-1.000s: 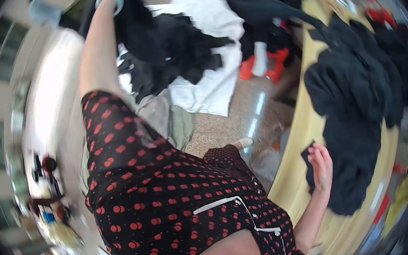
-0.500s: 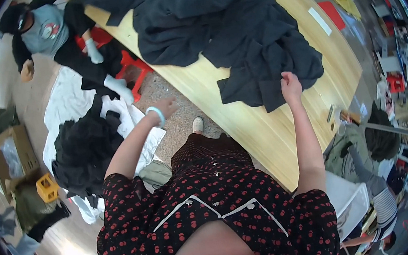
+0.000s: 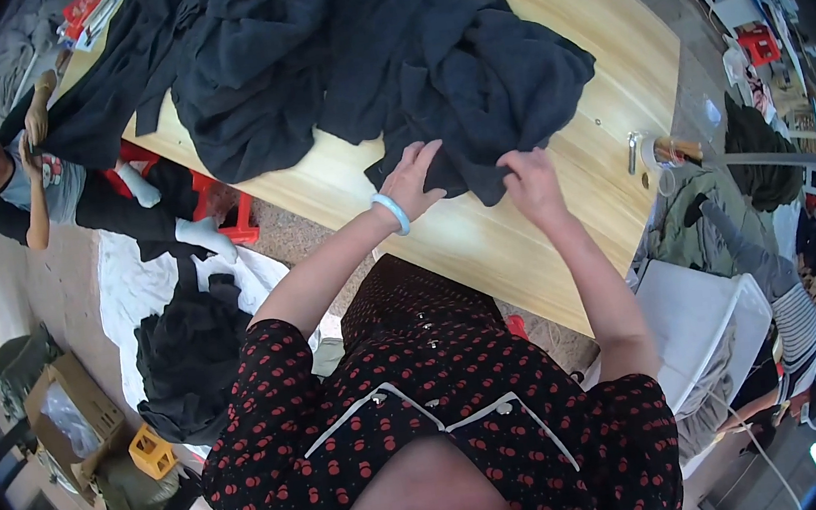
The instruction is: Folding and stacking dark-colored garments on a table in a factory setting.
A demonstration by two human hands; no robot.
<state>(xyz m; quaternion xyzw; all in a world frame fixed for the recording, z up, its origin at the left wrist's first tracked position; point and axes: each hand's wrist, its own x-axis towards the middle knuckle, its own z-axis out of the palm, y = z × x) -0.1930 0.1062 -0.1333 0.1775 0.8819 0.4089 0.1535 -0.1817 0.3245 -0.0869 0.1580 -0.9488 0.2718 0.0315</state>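
Note:
A dark navy, nearly black garment (image 3: 480, 96) lies crumpled on the wooden table in front of me. My right hand (image 3: 533, 185) pinches the garment's near edge, with the fingertips closed on the cloth. Beside it, my left hand (image 3: 410, 184), below a pale bracelet, rests at the near-left edge of the same garment with thumb and fingers apart. More dark cloth (image 3: 247, 82) is heaped to the left on the table, and a length of it runs toward a seated person's raised hands.
The pale wooden table (image 3: 621, 180) has a cup (image 3: 660, 151) with tools near its right corner. On the left, a dark cloth pile (image 3: 187, 351) lies on white fabric by a red stool (image 3: 241, 219). A cardboard box (image 3: 73, 409) stands farther left. Another person in stripes (image 3: 797, 331) is at right.
My left hand has moved from beside the table onto the garment's edge. My right hand now pinches the near edge. My view has shifted, and the seated person's hands are raised.

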